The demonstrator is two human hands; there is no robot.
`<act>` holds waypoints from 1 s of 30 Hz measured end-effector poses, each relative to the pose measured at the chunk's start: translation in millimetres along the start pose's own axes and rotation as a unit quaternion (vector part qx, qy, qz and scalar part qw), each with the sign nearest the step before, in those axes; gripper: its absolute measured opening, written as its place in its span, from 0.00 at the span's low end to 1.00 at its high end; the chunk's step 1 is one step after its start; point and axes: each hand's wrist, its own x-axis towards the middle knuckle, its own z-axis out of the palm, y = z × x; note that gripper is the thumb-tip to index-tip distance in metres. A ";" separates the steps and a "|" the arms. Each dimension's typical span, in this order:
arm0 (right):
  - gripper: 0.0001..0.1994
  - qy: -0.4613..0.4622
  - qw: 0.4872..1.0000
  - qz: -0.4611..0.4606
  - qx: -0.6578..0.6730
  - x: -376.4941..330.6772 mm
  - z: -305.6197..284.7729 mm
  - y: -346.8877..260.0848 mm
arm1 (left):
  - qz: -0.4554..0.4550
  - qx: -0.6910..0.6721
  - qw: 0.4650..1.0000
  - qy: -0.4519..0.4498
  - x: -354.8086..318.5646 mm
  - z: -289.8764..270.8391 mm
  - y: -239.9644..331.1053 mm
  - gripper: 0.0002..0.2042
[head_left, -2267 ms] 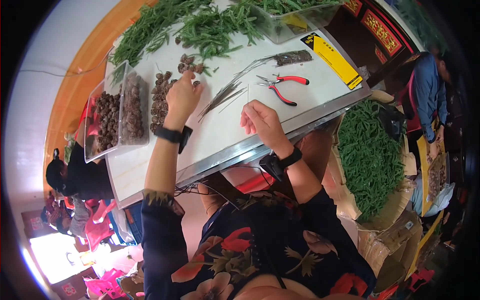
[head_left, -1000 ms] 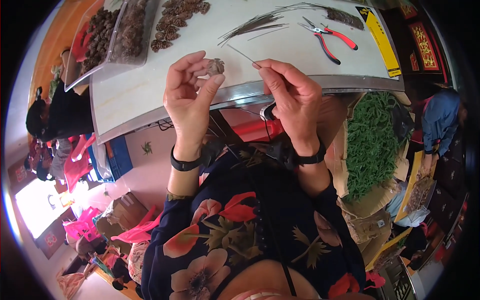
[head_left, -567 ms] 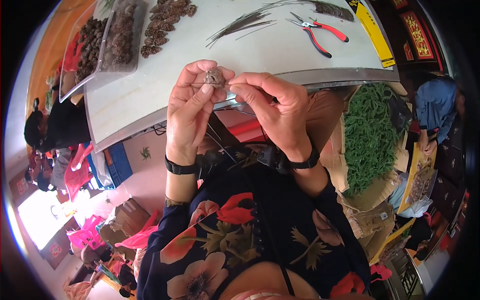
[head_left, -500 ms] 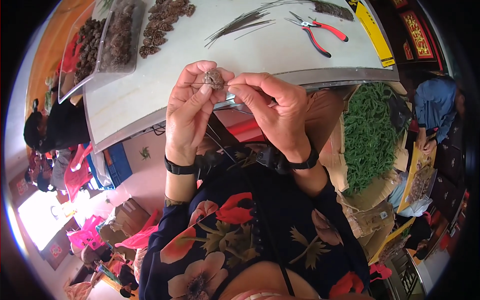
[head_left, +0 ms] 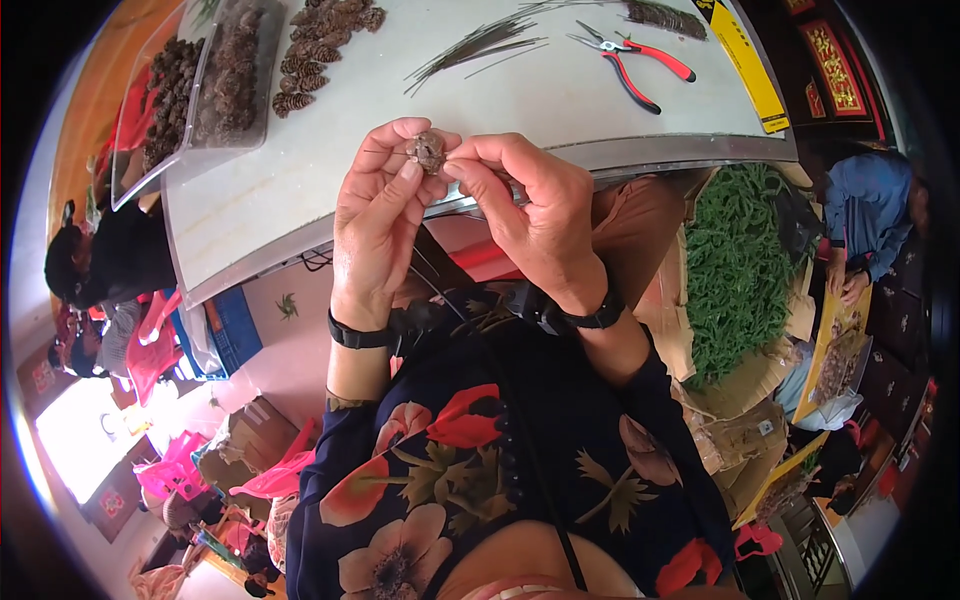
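Observation:
A small brown pine cone (head_left: pixel 428 150) is pinched between the thumb and fingers of my left hand (head_left: pixel 378 200), just above the table's near edge. A thin dark wire (head_left: pixel 385 153) pokes out of the cone's left side. My right hand (head_left: pixel 530 200) is closed in a pinch right against the cone's right side, its thumb and forefinger on the wire's other end. Beyond my hands, loose dark wires (head_left: pixel 470 55) lie in a bundle on the table. Pliers with red and black handles (head_left: pixel 640 62) rest to their right, jaws pointing left.
At the table's far left, a clear plastic box (head_left: pixel 262 130) holds pine cones, with rows of cones (head_left: pixel 305 75) beside it. A yellow strip (head_left: pixel 745 70) lies along the right edge. Right of my lap stands an open cardboard box of green sprigs (head_left: pixel 740 280). A co-worker in blue (head_left: pixel 870 210) sits far right.
My right hand has moved slightly left, up against the pine cone, shortening the wire visible on that side. The left hand keeps its hold nearly in place.

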 end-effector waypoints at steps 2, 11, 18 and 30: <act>0.04 0.001 1.000 -0.016 -0.023 -0.8 0.6 1.2 | -0.007 -0.013 1.000 0.012 -0.7 3.4 1.2 0.17; 0.04 -0.016 0.998 -0.028 -0.048 -2.4 8.5 -3.8 | 0.005 -0.022 0.999 -0.033 -3.1 -19.1 -3.3 0.18; 0.04 -0.011 0.997 -0.052 -0.054 -3.3 12.8 -8.4 | 0.010 -0.021 1.000 -0.019 -5.9 -19.1 -0.8 0.17; 0.04 -0.011 0.996 -0.070 -0.055 -1.6 15.2 -11.4 | 0.006 -0.005 1.000 -0.008 -11.5 -22.2 3.8 0.16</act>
